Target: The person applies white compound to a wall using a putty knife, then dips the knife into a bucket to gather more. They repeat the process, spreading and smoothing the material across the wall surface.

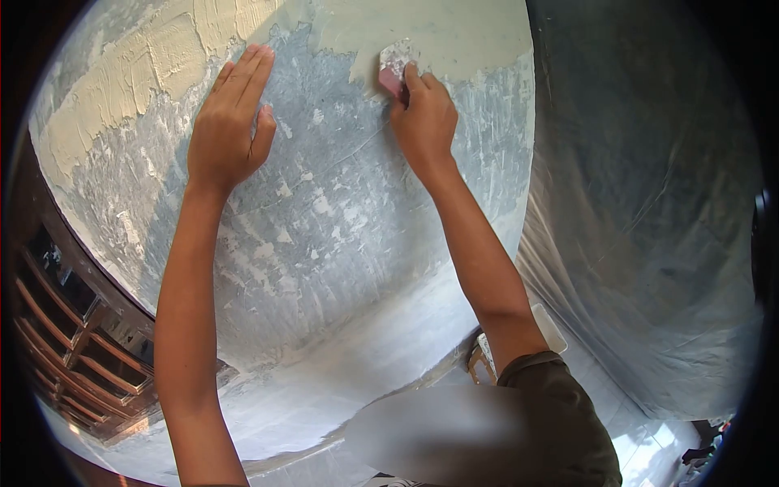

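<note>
My left hand [231, 122] lies flat against the grey, patchy wall [324, 211], its fingers stretched upward and touching the lower edge of the cream plaster [154, 65]. Nothing is held in it. To the right, my right hand [426, 118] is closed on a small scraper [395, 66] with a pinkish-red part and a plaster-spotted face. The scraper sits on the wall at the lower edge of a smoother plaster area [446, 36]. My fingers partly hide its lower right side.
A brown wooden lattice frame [89, 349] stands at the lower left. Dark translucent sheeting [649, 203] hangs on the right. Below are a whitish container [549, 329] and tiled floor [641, 446]. A blurred patch covers the bottom middle.
</note>
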Demonstrator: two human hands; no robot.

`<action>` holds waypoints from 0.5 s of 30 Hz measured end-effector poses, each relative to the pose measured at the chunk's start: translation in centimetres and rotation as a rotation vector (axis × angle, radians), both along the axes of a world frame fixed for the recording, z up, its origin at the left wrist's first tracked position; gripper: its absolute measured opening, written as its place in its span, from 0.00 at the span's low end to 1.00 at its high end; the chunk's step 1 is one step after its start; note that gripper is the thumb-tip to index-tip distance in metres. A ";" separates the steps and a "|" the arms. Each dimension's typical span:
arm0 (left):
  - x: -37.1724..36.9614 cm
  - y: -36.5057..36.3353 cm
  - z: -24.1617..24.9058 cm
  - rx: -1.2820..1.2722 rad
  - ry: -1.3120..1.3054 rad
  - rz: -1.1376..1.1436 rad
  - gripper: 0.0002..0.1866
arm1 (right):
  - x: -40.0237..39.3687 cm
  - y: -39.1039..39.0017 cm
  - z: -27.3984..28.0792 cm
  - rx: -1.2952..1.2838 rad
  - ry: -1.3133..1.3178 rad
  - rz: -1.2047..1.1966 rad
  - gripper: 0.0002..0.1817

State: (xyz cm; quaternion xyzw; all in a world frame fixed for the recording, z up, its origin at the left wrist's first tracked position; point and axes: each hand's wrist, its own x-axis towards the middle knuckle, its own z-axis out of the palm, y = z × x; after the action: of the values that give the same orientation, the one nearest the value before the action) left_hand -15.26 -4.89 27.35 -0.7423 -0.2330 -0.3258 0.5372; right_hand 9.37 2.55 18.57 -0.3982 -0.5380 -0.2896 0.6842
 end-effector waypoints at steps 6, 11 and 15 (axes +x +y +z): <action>-0.1 0.0 0.0 -0.057 0.000 -0.003 0.32 | -5.5 -4.8 -3.4 -0.051 -0.090 0.221 0.26; 0.0 -0.2 0.0 -0.041 -0.003 -0.009 0.32 | -5.2 -8.0 -4.1 -0.015 -0.111 0.420 0.27; 0.0 -0.1 0.0 -0.013 -0.003 -0.002 0.31 | -1.1 -4.7 -1.5 -0.003 0.035 0.239 0.25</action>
State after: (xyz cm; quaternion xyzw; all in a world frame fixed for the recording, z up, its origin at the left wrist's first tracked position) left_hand -15.21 -5.04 27.35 -0.7456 -0.2352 -0.3256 0.5317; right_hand 8.30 -2.18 17.10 -0.3372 -0.5702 -0.1980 0.7225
